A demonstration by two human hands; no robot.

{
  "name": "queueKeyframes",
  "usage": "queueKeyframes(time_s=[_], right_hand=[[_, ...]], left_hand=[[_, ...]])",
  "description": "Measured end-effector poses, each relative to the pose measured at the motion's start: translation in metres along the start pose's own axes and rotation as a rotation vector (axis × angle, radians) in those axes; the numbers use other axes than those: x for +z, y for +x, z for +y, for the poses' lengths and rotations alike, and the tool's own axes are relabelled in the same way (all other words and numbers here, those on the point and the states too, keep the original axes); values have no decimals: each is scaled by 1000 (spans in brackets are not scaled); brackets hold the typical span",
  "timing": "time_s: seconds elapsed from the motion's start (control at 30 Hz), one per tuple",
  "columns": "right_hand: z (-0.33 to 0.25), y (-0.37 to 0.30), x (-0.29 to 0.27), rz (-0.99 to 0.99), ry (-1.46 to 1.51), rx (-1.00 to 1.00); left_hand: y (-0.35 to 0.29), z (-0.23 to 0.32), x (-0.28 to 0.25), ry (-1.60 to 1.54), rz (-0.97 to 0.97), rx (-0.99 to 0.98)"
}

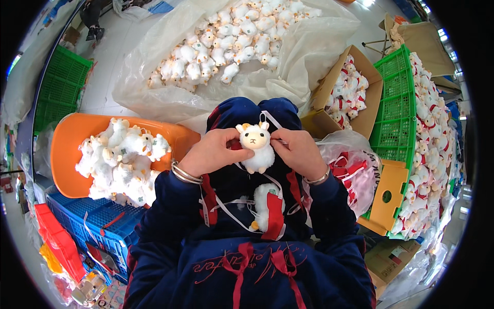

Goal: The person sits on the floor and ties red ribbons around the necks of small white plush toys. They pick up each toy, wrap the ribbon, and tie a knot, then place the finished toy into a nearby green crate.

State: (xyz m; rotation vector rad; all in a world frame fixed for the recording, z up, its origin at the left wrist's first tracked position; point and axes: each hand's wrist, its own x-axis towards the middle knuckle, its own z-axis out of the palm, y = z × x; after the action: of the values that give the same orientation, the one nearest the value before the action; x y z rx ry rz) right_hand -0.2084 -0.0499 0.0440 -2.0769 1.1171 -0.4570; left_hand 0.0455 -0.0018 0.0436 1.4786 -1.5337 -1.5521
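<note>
A small white plush sheep [259, 157] with a cream face and yellow horns is held upright above my lap, facing me. My left hand [218, 152] grips its left side, thumb across the front of the body. On the other side my right hand [298, 153] pinches close to the head and body; whether a ribbon is also between those fingers cannot be made out. A white ribbon loop [270, 118] rises behind the head. Lower on my lap lies a second plush sheep [261, 207] with a red cloth piece [275, 213], among white ribbons [229, 212].
At my left an orange tub [64, 170] of plush sheep rests by a blue crate [123, 221]. Ahead, a plastic sheet [293, 85] bears a heap of them. On my right are a cardboard box [315, 105], a bag of red pieces [355, 175] and green crates [393, 103].
</note>
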Motion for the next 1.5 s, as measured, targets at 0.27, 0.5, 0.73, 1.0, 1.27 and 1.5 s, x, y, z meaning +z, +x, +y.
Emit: queueKeyframes(time_s=[0.27, 0.5, 0.73, 1.0, 1.27, 1.5], right_hand=[[-14, -4, -12, -69, 141, 6], [-13, -11, -3, 25, 73, -42], [-20, -22, -10, 23, -110, -59], [-15, -15, 11, 146, 148, 44], [-18, -11, 30, 303, 125, -45], [-16, -26, 33, 355, 175, -140]], left_hand=[[-2, 4, 9, 31, 100, 25], [0, 3, 11, 78, 107, -8], [-2, -2, 13, 75, 130, 9], [1, -5, 19, -31, 183, 43], [2, -7, 14, -58, 170, 42], [5, -7, 24, -64, 176, 61]])
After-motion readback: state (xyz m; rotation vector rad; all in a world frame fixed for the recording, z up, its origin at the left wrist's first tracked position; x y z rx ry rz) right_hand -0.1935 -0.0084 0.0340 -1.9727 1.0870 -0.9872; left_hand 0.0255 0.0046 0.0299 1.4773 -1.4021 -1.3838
